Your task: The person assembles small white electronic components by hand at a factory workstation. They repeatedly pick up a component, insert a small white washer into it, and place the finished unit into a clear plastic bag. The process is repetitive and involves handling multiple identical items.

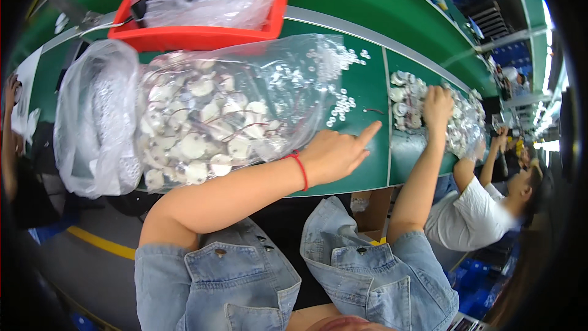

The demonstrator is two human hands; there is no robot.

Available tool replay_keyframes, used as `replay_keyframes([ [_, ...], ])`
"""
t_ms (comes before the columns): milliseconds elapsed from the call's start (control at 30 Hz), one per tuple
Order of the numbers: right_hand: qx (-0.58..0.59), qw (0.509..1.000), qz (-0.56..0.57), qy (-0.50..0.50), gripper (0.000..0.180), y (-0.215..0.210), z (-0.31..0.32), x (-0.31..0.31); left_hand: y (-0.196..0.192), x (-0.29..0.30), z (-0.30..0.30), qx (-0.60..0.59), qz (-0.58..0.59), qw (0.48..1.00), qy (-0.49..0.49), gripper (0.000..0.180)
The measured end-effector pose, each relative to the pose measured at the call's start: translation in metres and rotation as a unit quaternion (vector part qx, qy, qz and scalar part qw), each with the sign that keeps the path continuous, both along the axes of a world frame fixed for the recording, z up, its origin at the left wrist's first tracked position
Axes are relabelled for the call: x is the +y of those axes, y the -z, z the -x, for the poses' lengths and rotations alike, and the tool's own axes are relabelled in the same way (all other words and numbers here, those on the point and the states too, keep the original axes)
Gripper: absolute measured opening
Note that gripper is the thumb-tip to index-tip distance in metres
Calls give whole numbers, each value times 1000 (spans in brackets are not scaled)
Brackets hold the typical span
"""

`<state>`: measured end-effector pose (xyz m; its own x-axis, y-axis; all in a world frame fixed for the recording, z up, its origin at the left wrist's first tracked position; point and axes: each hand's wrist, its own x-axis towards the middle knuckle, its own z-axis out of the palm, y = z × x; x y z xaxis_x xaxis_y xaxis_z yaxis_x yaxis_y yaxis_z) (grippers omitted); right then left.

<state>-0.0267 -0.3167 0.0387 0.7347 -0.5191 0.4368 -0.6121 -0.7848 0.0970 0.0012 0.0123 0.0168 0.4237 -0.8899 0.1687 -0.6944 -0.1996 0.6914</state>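
My left hand, with a red cord on its wrist, is over the green table beside the small white rings. Its index finger points to the right, its other fingers are looser, and nothing shows in it. Further right, my right hand reaches down among white round parts gathered in rows and a pile. Its fingers are bent together at the tips, and what they hold, if anything, is hidden. A short dark wire piece lies between the hands.
A large clear bag of white discs with dark red wires covers the table's left part, next to another clear bag of small white pieces. Behind them stands a red bin with plastic bags and a phone. A person in white sits at right.
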Motion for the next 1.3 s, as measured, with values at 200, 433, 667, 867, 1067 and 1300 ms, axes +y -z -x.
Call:
replay_keyframes([
  [200, -16, 998, -1, -63, 19, -14, -3, 14, 6, 2, 5, -29, 56, 998, 7, 43],
  [433, 112, 761, -303, -563, 22, -50, -52, 213, 25, -4, 4, -51, 99, 991, 67, 16],
  [667, 261, 631, -441, -583, 43, -14, -96, 269, 41, -17, 9, -48, 152, 987, 28, 15],
  [867, 306, 580, -474, -588, 45, -17, -102, 270, 35, -12, 7, -35, 89, 993, 72, 14],
  [1067, 233, 606, -467, -600, 41, -13, -96, 269, 45, -16, 10, -52, 128, 989, 54, 13],
  [1300, 162, 654, -469, -571, 26, -21, -80, 248, 25, -8, 4, -21, 31, 995, 96, 16],
])
